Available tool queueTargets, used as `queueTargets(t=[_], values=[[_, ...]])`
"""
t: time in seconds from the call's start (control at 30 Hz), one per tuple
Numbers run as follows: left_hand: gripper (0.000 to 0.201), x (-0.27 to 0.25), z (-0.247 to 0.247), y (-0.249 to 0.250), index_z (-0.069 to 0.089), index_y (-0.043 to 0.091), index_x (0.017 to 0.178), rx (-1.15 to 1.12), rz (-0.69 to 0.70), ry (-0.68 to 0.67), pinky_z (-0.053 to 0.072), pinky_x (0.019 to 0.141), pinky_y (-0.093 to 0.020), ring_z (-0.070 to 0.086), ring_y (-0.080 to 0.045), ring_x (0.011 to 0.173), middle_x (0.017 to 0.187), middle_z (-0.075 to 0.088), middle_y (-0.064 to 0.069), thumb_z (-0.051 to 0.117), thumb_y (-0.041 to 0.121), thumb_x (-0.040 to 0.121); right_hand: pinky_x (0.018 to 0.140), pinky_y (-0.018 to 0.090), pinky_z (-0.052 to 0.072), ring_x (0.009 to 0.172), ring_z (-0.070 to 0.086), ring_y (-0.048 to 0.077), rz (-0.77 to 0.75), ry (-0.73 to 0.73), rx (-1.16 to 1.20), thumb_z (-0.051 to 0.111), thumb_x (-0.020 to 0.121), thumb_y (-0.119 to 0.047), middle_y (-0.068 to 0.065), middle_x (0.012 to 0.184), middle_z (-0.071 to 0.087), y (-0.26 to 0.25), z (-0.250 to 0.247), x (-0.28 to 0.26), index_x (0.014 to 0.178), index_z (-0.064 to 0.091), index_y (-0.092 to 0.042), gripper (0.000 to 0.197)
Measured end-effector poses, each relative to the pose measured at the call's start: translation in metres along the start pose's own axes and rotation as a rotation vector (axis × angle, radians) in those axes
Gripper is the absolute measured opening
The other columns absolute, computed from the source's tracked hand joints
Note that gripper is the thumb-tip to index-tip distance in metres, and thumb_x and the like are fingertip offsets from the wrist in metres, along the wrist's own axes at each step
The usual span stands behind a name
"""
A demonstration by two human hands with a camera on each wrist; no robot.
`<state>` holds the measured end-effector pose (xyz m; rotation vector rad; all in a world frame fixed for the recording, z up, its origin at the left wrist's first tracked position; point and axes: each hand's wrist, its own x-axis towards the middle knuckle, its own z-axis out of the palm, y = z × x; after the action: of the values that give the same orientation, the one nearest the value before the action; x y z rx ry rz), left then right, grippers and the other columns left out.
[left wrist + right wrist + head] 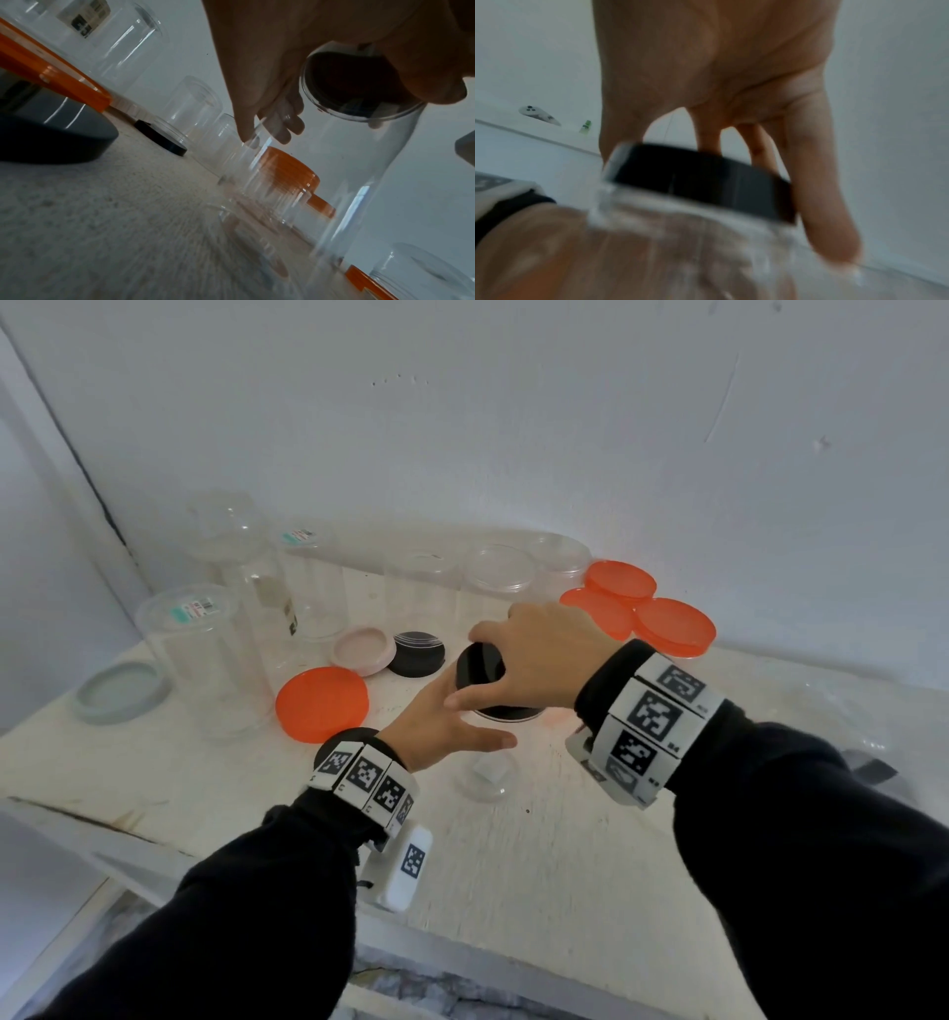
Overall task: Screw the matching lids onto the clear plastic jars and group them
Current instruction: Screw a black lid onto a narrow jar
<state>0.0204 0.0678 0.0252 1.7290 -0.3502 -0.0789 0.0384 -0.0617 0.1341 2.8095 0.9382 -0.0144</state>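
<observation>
My right hand [539, 654] sits on top of the black lid [480, 667], fingers curled down round its rim; the right wrist view shows fingertips [831, 239] against the lid's side wall. The lid rests on the mouth of the clear jar [485, 775], which stands upright near the middle of the white table [565, 865]. My left hand [436, 729] wraps the jar's body just below the lid, thumb across the near side, fingers [282, 125] behind the plastic.

All else taken from that jar:
- Second black lid [417, 652] just beyond, left, flat.
- Pink lid [362, 649] touching it, further left.
- Orange lid [322, 703] near, left.
- Grey lid [120, 693] well to the left.
- Three orange lids [642, 608] overlapping, beyond right.
- Open clear jars [308, 577] along the far wall.
</observation>
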Motion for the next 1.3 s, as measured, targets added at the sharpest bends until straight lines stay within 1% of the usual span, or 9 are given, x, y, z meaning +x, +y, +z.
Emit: queueTargets(t=[0.17, 0.33, 0.5, 0.63, 0.7, 0.87, 1.03, 1.17, 1.3], values=[[0.068, 0.004, -0.001, 0.000, 0.044, 0.037, 0.111, 0.071, 0.022, -0.023, 0.038, 0.082, -0.003, 0.052, 0.015, 0.102, 0.111, 0.057, 0.015, 0.083, 0.009, 0.063, 0.094, 0.029, 0.040, 0.118, 0.040, 0.017, -0.209, -0.305, 0.251, 0.073, 0.076, -0.038, -0.003, 0.132, 0.035, 0.014, -0.019, -0.004, 0.139, 0.035, -0.039, 0.074], [0.077, 0.003, -0.001, -0.002, 0.041, 0.038, 0.118, 0.058, 0.005, -0.015, 0.040, 0.087, -0.007, 0.052, 0.008, 0.111, 0.119, 0.057, 0.014, 0.082, 0.032, 0.053, 0.072, 0.024, 0.040, 0.091, 0.046, 0.011, -0.131, -0.104, 0.148, 0.070, 0.071, -0.054, -0.008, 0.099, 0.048, 0.008, -0.015, -0.001, 0.127, 0.051, -0.030, 0.063], [0.072, 0.002, -0.001, -0.004, 0.046, 0.033, 0.118, 0.009, -0.007, -0.016, 0.041, 0.082, -0.006, 0.055, 0.009, 0.104, 0.114, 0.060, 0.014, 0.081, 0.021, 0.056, 0.049, 0.023, 0.031, 0.066, 0.049, 0.014, 0.022, 0.092, -0.023, 0.049, 0.075, -0.074, -0.003, 0.069, 0.050, -0.004, -0.002, 0.002, 0.103, 0.061, -0.012, 0.069], [0.073, 0.003, 0.000, 0.000, 0.042, 0.038, 0.117, 0.049, 0.010, -0.030, 0.039, 0.085, -0.005, 0.051, 0.012, 0.108, 0.117, 0.056, 0.017, 0.080, 0.025, 0.057, 0.084, 0.030, 0.043, 0.107, 0.047, 0.017, -0.086, -0.255, 0.186, 0.061, 0.078, -0.060, -0.002, 0.124, 0.043, 0.009, -0.013, 0.000, 0.138, 0.036, -0.034, 0.070], [0.070, 0.003, 0.001, 0.000, 0.043, 0.039, 0.114, 0.080, 0.014, -0.017, 0.039, 0.084, -0.005, 0.051, 0.012, 0.107, 0.116, 0.056, 0.016, 0.080, 0.025, 0.057, 0.095, 0.033, 0.043, 0.114, 0.042, 0.017, -0.164, -0.367, 0.292, 0.074, 0.075, -0.040, -0.005, 0.129, 0.034, 0.013, -0.019, -0.001, 0.137, 0.034, -0.041, 0.074], [0.075, 0.003, 0.002, -0.003, 0.040, 0.041, 0.116, 0.084, 0.015, 0.000, 0.039, 0.086, -0.005, 0.051, 0.010, 0.111, 0.118, 0.056, 0.017, 0.082, 0.034, 0.053, 0.082, 0.029, 0.046, 0.100, 0.046, 0.015, -0.135, -0.236, 0.237, 0.077, 0.067, -0.046, -0.006, 0.106, 0.044, 0.011, -0.018, 0.004, 0.125, 0.047, -0.039, 0.066], [0.077, 0.004, 0.000, -0.011, 0.040, 0.037, 0.120, 0.048, -0.008, 0.015, 0.040, 0.084, -0.005, 0.051, 0.015, 0.104, 0.116, 0.056, 0.018, 0.084, 0.014, 0.061, 0.060, 0.025, 0.043, 0.078, 0.056, 0.017, 0.023, 0.036, 0.126, 0.056, 0.072, -0.071, -0.005, 0.074, 0.049, -0.001, -0.003, 0.003, 0.105, 0.059, -0.015, 0.065], [0.083, 0.003, 0.000, -0.012, 0.038, 0.029, 0.130, 0.033, -0.005, 0.007, 0.039, 0.087, -0.005, 0.049, 0.012, 0.111, 0.122, 0.053, 0.018, 0.083, 0.018, 0.061, 0.075, 0.029, 0.043, 0.098, 0.054, 0.019, -0.006, -0.122, 0.123, 0.054, 0.076, -0.070, 0.000, 0.106, 0.053, 0.004, -0.008, 0.002, 0.129, 0.047, -0.024, 0.070], [0.078, 0.004, 0.002, -0.010, 0.044, 0.027, 0.124, 0.074, 0.019, 0.014, 0.041, 0.087, -0.010, 0.053, 0.005, 0.110, 0.118, 0.058, 0.010, 0.082, 0.029, 0.056, 0.094, 0.030, 0.044, 0.114, 0.042, 0.017, -0.193, -0.368, 0.300, 0.074, 0.075, -0.032, -0.004, 0.129, 0.035, 0.015, -0.019, -0.003, 0.137, 0.034, -0.042, 0.074]])
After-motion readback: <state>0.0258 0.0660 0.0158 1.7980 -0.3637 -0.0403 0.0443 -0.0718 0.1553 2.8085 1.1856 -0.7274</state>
